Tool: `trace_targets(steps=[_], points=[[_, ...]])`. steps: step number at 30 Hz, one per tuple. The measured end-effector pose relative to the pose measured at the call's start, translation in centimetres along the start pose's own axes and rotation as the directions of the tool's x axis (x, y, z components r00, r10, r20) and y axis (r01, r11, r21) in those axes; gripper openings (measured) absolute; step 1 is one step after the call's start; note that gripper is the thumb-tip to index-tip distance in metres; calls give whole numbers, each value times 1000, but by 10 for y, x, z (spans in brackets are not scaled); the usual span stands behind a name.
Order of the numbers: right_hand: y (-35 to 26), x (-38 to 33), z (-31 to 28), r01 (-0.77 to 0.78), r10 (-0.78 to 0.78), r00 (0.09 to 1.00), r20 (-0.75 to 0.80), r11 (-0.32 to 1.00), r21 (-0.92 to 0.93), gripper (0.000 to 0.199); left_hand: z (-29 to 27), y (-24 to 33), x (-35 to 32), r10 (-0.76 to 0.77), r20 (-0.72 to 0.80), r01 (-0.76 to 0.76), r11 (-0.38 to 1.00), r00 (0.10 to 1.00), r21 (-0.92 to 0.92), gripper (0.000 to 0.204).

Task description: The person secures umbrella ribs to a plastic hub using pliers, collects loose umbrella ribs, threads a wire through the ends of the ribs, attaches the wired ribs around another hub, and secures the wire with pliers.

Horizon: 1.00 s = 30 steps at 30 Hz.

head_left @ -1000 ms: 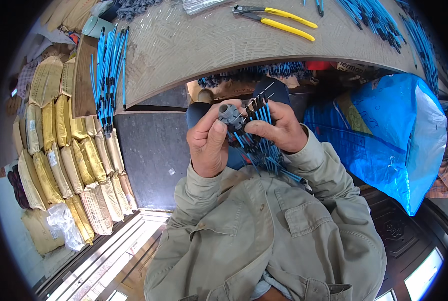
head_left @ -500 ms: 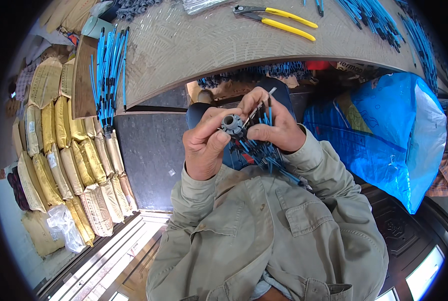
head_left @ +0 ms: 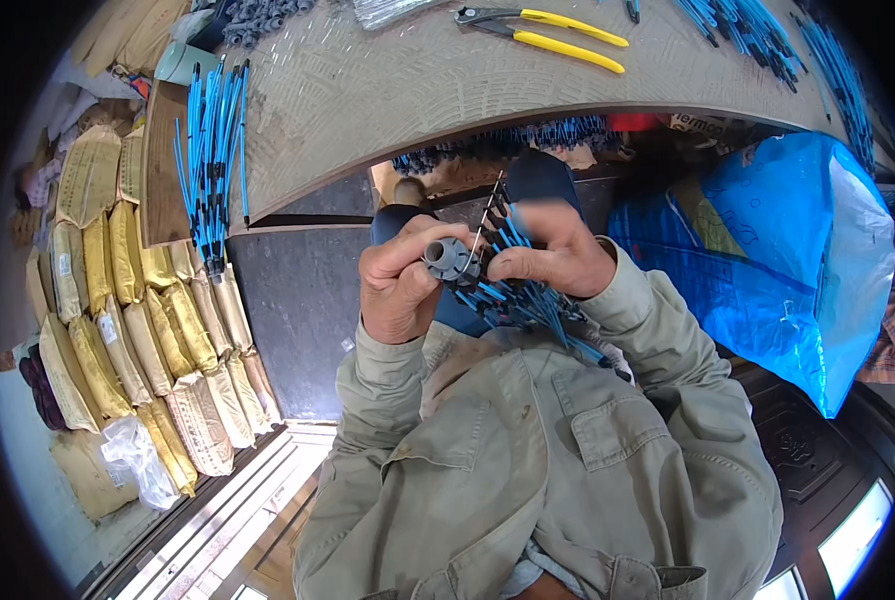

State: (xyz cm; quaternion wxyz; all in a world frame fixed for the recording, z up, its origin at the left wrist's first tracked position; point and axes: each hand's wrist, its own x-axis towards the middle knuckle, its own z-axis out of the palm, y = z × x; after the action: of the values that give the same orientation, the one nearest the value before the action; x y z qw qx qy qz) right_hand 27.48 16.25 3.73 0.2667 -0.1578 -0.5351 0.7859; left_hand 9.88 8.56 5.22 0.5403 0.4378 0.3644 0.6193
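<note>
In my left hand (head_left: 399, 282) is a grey ribbed plastic hub (head_left: 452, 259) with a round open end, pinched between thumb and fingers. Several thin blue-and-black rods (head_left: 527, 300) fan out from behind the hub over my lap. My right hand (head_left: 562, 258) is closed about the rods beside the hub, its thumb pressed near them; its upper fingers are blurred and partly hidden. A thin light strand (head_left: 489, 212) with dark bits stands up between the two hands, touching the hub's edge.
Yellow-handled pliers (head_left: 567, 38) lie on the worn table (head_left: 367, 120) ahead. Blue rods (head_left: 212, 160) hang over its left edge; more bundles (head_left: 742, 45) lie at right. Stacked yellow-brown packets (head_left: 127, 330) stand left, a blue plastic sheet (head_left: 757, 270) right.
The hub has shifted slightly left and turned in my left hand. My right fingers have moved, and the pale stick tip by them no longer shows. The strand now stands more upright.
</note>
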Motion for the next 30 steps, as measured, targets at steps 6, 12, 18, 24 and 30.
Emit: trace_targets(steps=[6, 12, 18, 24, 30], points=[[18, 9, -1, 50, -56, 998, 9, 948, 316, 32, -8, 2, 11, -53, 107, 45, 997, 993, 70, 49], [5, 11, 6, 23, -35, 996, 82, 990, 142, 31, -4, 9, 6, -25, 106, 13, 994, 994, 112, 47], [8, 6, 9, -42, 32, 996, 81, 992, 120, 29, -7, 3, -3, -45, 66, 39, 995, 997, 87, 45], [10, 23, 1, 117, -124, 992, 39, 982, 149, 27, -19, -3, 20, 29, 145, -49, 989, 989, 141, 42], [-25, 36, 5, -27, 52, 970, 239, 994, -105, 22, -20, 25, 31, 65, 249, -111, 978, 966, 174, 29]])
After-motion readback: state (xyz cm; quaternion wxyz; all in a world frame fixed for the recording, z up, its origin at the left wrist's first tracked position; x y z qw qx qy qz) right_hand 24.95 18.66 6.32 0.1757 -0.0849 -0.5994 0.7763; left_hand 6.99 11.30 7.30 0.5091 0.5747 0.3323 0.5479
